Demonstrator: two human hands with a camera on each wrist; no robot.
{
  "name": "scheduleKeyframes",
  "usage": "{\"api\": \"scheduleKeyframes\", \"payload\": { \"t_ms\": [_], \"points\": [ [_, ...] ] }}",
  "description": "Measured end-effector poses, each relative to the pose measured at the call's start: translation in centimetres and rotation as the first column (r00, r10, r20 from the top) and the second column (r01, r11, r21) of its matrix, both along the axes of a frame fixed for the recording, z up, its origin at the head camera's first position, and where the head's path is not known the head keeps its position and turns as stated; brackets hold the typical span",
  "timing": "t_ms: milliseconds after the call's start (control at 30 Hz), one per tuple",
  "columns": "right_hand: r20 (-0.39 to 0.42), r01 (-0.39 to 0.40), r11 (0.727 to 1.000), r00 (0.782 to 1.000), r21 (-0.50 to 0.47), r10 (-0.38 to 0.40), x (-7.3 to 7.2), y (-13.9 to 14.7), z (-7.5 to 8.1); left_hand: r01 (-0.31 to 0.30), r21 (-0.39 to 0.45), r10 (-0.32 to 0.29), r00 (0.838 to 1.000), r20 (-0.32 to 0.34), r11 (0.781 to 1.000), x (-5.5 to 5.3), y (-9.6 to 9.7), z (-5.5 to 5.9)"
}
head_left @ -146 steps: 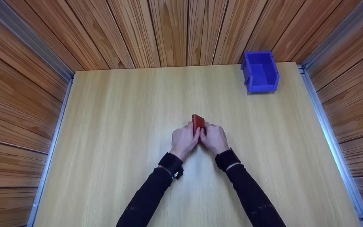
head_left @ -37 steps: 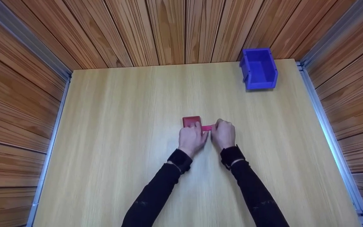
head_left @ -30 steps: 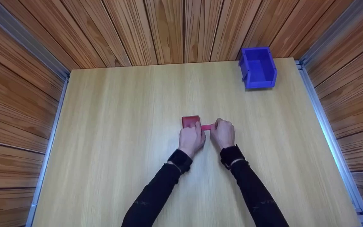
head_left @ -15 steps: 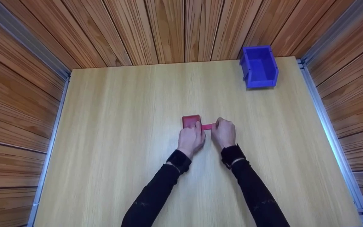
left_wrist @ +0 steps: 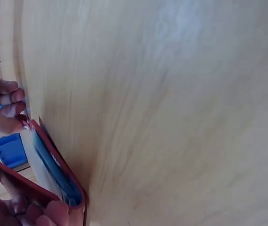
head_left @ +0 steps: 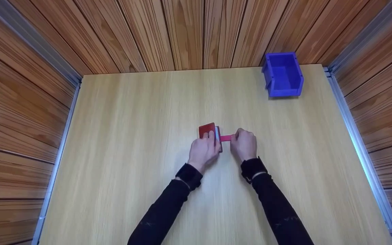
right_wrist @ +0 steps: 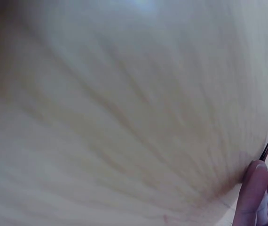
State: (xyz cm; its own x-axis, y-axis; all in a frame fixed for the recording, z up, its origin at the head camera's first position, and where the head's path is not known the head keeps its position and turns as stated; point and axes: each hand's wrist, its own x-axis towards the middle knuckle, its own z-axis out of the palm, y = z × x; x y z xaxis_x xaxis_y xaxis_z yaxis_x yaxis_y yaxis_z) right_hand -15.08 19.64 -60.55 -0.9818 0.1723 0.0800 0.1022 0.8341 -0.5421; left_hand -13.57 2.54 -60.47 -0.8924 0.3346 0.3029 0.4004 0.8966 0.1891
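Observation:
A small red card wallet (head_left: 206, 129) stands partly spread near the middle of the table, its bluish-white inner sleeves (left_wrist: 54, 167) showing between the covers. My left hand (head_left: 202, 151) grips the left cover, which is lifted and tilted; the left wrist view shows the fingers curled at this cover (left_wrist: 23, 183). From the other cover a short pink-red strap (head_left: 226, 138) runs out to the right. My right hand (head_left: 244, 144) pinches the strap's end between thumb and fingers. In the right wrist view, fingertips (right_wrist: 256, 176) are near the table surface, with only a sliver of red beside them.
A blue open-front plastic bin (head_left: 283, 75) stands at the table's back right corner. Wood-plank walls (head_left: 182, 34) close off the back and both sides, with metal rails (head_left: 356, 146) along the table's side edges.
Earlier the wallet was held on edge in both hands, then lay flat and closed with its strap drawn right. Now my left hand has raised its cover leftward, exposing the sleeves.

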Motion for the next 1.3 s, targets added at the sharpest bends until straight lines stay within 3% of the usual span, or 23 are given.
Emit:
{"api": "scheduleKeyframes", "payload": {
  "t_ms": [133,300,500,733,1033,1300],
  "points": [
    [0.015,0.003,1.0,1.0,-0.007,-0.003,0.1,-0.2,0.0,0.003,0.029,-0.005,0.998,0.064,1.0,0.0,-1.2,0.4],
    [0.042,-0.002,1.0,0.999,-0.012,0.003,0.3,-0.4,-0.2,-0.014,0.069,0.008,0.996,0.093,0.997,0.1,-3.3,0.7],
    [0.046,0.014,1.0,0.999,-0.02,-0.014,0.3,-0.1,-0.2,-0.031,0.12,0.022,0.997,0.07,0.992,-0.2,-5.4,0.7],
    [0.042,0.012,1.0,0.999,-0.026,-0.011,0.1,0.3,-0.1,-0.078,0.152,0.082,0.996,-0.024,0.985,-0.4,-7.7,-0.6],
    [0.028,0.008,1.0,1.0,-0.013,-0.008,0.2,0.3,-0.2,-0.195,0.149,0.176,0.975,0.133,0.969,-0.2,-9.1,-1.6],
    [0.041,0.013,1.0,0.999,-0.02,-0.012,0.1,0.3,0.0,-0.212,0.122,0.186,0.964,0.189,0.97,-0.4,-9.6,-2.1]
  ]
}}
